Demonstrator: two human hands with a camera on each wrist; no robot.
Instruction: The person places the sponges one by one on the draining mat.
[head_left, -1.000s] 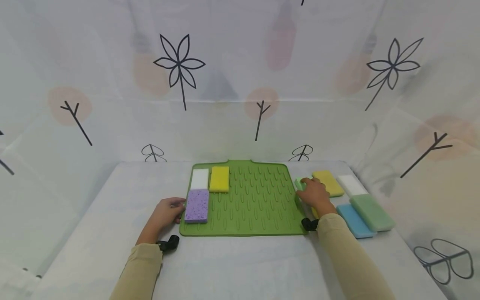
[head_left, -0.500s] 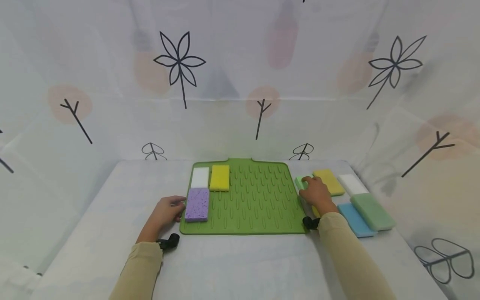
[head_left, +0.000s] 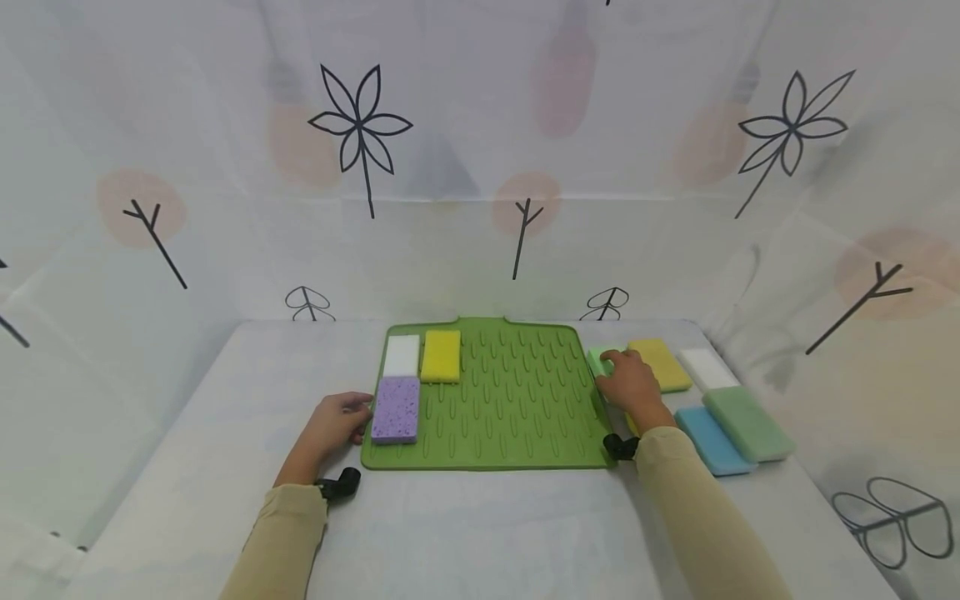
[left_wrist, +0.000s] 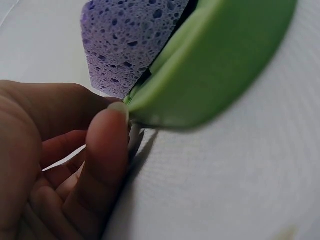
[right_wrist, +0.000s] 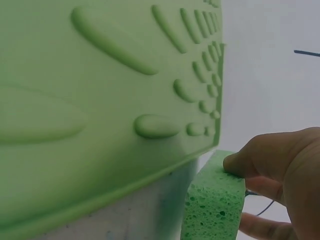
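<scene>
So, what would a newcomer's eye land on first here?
Probably the bright green mat in the middle of the table, with a speckled purple sponge towards its near left corner. Next, the left hand pinching the mat's left edge, and the right hand gripping a light green sponge just beyond the right edge.

The white-surfaced desk point(head_left: 480, 533) extends beneath the left grip point(head_left: 339, 422) and the right grip point(head_left: 632, 390). Beyond both, I observe a pale, creased back wall point(head_left: 450, 267) printed with dark-line flowers point(head_left: 358, 125) and orange discs point(head_left: 527, 185). The left wall point(head_left: 67, 400) and right wall point(head_left: 911, 400) stand outboard of each grip. Illumination: soft.
</scene>
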